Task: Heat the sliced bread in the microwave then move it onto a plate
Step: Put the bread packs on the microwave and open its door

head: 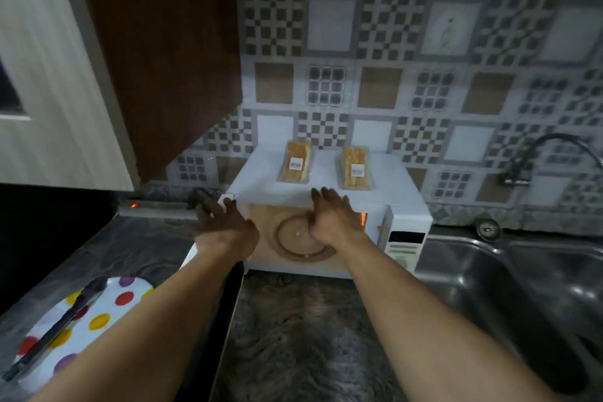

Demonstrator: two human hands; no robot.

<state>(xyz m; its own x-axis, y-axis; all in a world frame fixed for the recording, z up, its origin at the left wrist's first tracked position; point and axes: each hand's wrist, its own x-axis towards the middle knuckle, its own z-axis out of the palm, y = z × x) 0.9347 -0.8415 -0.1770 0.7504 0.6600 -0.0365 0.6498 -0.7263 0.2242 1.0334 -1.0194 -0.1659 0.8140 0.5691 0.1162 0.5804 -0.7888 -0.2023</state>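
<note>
A white microwave stands on the counter against the tiled wall, its door swung open toward me on the left. Its lit cavity holds a round glass turntable with nothing on it. Two clear packs of sliced bread lie on top of the microwave, one on the left and one on the right. My left hand reaches forward at the cavity's upper left corner, fingers spread and holding nothing. My right hand is raised before the cavity's top edge, fingers extended toward the bread packs, holding nothing.
A white plate with coloured dots sits at the lower left with dark tongs lying across it. A steel sink and tap are on the right. A power strip lies along the wall, under a cabinet.
</note>
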